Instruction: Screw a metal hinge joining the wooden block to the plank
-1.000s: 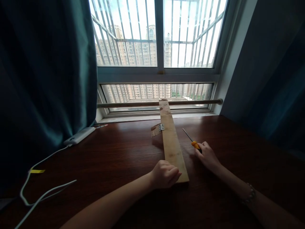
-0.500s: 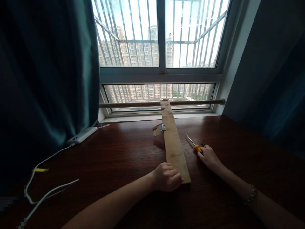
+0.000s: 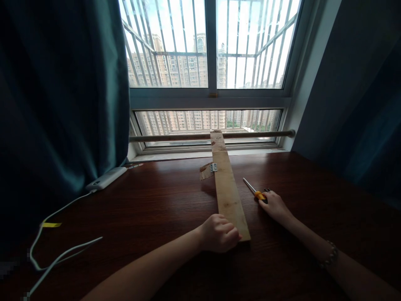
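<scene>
A long wooden board (image 3: 228, 188) stretches from near me toward the window, its far end at the metal rail. My left hand (image 3: 221, 233) is closed over the board's near end, fingers curled. A metal hinge (image 3: 213, 167) on the board's left edge joins it to a small wooden piece (image 3: 206, 171) that sticks out to the left. To the right of the board, my right hand (image 3: 277, 207) is closed around the yellow and black handle of a screwdriver (image 3: 258, 195), whose shaft points up and left. Small dark items, perhaps screws (image 3: 267, 190), show beside those fingers.
The dark red wooden tabletop (image 3: 169, 200) reaches the window sill. A horizontal rail (image 3: 175, 137) crosses before the window. At left, a white power strip (image 3: 106, 179) trails a white cable (image 3: 64, 206) past a yellow strip (image 3: 52, 225). A dark curtain (image 3: 65, 92) hangs there.
The screwdriver has tilted slightly, its tip a little lower and further left. My left hand and the board stay put; the whole view has shifted slightly.
</scene>
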